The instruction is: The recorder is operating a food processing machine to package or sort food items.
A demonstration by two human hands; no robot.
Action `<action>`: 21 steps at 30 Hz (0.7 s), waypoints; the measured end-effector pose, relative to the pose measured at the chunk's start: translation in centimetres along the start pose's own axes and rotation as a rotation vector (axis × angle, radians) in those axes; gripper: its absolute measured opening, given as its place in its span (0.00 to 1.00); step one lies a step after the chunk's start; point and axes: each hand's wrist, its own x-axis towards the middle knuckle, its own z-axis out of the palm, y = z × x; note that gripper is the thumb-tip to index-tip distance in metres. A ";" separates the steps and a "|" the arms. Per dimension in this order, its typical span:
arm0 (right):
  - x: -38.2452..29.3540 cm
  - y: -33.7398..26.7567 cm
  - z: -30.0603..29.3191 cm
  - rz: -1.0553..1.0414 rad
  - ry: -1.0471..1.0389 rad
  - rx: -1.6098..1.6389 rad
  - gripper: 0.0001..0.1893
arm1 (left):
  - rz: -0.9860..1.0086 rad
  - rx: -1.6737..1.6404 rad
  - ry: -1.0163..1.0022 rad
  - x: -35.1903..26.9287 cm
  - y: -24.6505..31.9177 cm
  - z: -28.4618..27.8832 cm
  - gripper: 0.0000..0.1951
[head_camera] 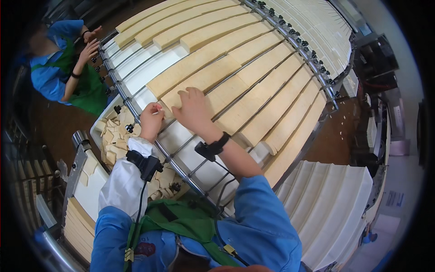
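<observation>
Long pale-yellow slabs (200, 75), which look like dough or pressed food, lie in lanes between thin metal guide rods on a white conveyor belt (176, 137). My right hand (193, 110) rests with spread fingers near the end of one slab. Just left of it, my left hand (152, 119) is curled beside the slab's end, above the chrome side rail (131, 106). Its fingertips are drawn together near a small pale edge; whether they grip anything cannot be made out. Both wrists wear black strapped devices with cables.
A white bin (98, 126) of broken pale pieces (112, 139) stands below the rail. A co-worker in a green apron stands at upper left, hands near the rail. White ridged sheets (326, 204) lie at lower right. Black knobs line the far rail (289, 37).
</observation>
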 end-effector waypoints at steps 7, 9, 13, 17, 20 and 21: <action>1.7 -1.5 5.8 0.169 -0.257 -0.532 0.52 | 0.116 0.056 0.187 -7.4 3.2 -8.5 0.09; 1.7 0.6 6.9 0.147 -0.099 -0.640 0.44 | 0.082 -0.016 0.269 -10.7 3.5 -12.5 0.13; 2.1 -0.8 5.5 0.211 -0.258 -0.637 0.46 | 0.001 0.149 0.575 -18.1 -0.6 -22.4 0.19; 2.3 -7.9 4.7 0.107 -0.199 -0.598 0.49 | -0.173 0.363 0.800 -28.2 -8.7 -30.5 0.24; 0.7 -17.1 6.9 -0.120 -0.177 -0.417 0.44 | -0.410 0.422 0.929 -36.1 -13.6 -34.0 0.28; -0.4 -20.4 8.2 -0.233 -0.179 -0.292 0.43 | -0.503 0.395 0.968 -38.7 -15.0 -34.8 0.29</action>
